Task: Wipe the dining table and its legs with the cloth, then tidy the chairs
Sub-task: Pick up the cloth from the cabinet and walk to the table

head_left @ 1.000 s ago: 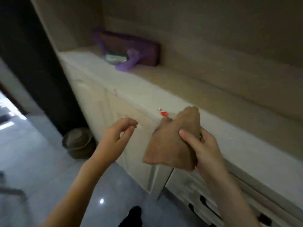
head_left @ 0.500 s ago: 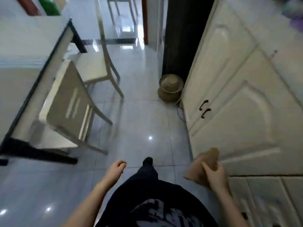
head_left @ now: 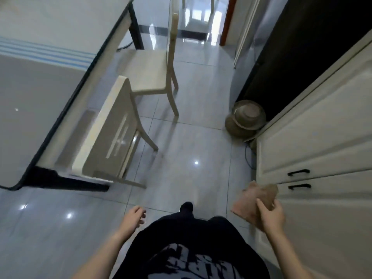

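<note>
My right hand [head_left: 270, 216] grips a folded brown cloth [head_left: 254, 200] low on the right, in front of the cabinet doors. My left hand [head_left: 133, 217] hangs beside my body with loosely curled fingers and holds nothing. The dining table [head_left: 30, 101], grey-topped with a dark rim, fills the left side; one dark leg [head_left: 135, 31] shows at its far corner. A cream chair [head_left: 112, 133] is tucked against the table's near end. A second cream chair [head_left: 153, 71] stands farther along, pulled out from the table.
White cabinets [head_left: 322, 141] with black handles [head_left: 299, 173] line the right side. A round brown pot [head_left: 244, 118] sits on the floor by the cabinet's end, next to a dark doorway [head_left: 302, 47]. Glossy grey tiles [head_left: 191, 158] run between table and cabinets.
I have turned away from the countertop toward the table and chairs. Both hands have dropped low, and the right one still holds the cloth. The table and chairs now look nearer.
</note>
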